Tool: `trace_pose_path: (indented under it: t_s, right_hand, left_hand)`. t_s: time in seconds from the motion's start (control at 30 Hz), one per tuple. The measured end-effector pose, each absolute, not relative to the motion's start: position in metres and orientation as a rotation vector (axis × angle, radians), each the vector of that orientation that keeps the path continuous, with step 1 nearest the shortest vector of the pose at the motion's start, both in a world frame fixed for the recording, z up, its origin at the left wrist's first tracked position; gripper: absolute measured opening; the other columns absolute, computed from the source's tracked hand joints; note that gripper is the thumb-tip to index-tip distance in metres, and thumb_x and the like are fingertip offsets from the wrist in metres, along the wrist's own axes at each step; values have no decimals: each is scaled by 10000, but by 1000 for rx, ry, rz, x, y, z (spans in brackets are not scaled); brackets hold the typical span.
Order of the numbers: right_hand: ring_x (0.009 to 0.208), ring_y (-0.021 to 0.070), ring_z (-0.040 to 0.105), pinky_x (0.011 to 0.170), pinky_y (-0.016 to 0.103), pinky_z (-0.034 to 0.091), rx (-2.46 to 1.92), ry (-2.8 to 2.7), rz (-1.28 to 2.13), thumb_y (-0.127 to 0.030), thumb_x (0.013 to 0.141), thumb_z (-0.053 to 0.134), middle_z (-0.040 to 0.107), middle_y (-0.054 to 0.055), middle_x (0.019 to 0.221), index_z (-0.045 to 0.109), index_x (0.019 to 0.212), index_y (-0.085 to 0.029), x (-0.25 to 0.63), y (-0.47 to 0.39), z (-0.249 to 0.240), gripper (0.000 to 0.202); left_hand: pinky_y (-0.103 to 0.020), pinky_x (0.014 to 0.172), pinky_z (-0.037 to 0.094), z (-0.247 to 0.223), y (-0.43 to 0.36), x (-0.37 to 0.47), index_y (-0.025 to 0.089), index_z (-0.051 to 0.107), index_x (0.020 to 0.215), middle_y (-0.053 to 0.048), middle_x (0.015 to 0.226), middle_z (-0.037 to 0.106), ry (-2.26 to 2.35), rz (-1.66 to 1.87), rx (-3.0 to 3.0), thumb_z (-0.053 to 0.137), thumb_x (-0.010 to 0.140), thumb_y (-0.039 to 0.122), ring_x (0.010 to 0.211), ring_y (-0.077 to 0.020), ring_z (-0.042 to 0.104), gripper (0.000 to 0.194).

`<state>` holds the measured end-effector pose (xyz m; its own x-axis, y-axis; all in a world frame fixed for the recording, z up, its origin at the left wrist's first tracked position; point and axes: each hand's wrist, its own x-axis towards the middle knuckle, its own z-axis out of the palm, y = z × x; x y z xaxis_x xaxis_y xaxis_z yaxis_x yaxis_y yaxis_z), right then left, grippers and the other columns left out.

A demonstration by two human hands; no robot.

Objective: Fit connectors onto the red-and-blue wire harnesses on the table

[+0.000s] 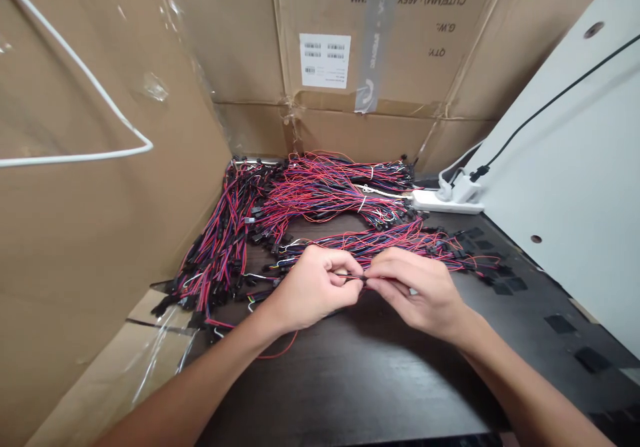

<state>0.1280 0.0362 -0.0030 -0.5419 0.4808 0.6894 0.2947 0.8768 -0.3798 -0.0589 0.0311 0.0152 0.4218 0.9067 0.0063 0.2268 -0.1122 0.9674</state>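
Note:
My left hand [320, 284] and my right hand [415, 290] meet fingertip to fingertip over the dark table. Both are closed in a pinch on a thin red and black wire [353, 276], and a small dark piece sits on it between the fingertips; its kind is too small to make out. Just behind my hands lies a loose bundle of red and dark wires [400, 237] with black connectors at the ends. A red wire loop [285, 350] hangs out below my left wrist onto the table.
Tied wire bundles [320, 190] lie at the back, and another heap of wires [220, 240] runs along the left. A white power strip [445, 200] with plugs stands at the back right. Cardboard [240, 34] walls the back and left; a white panel [575, 147] stands right. Black patches [560, 324] dot the table.

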Motion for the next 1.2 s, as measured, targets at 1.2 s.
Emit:
trace_pose_path:
  t_s: [1.2]
  right_hand:
    - [531, 119, 441, 534, 297, 153, -895, -2632, -74, -129, 889, 436, 589, 24, 634, 588, 724, -143, 135, 40, -5, 224]
  left_hand:
    - [-262, 712, 432, 21, 37, -76, 134, 691, 826, -39, 792, 691, 1082, 377, 2505, 496, 841, 60, 730, -161, 615, 209]
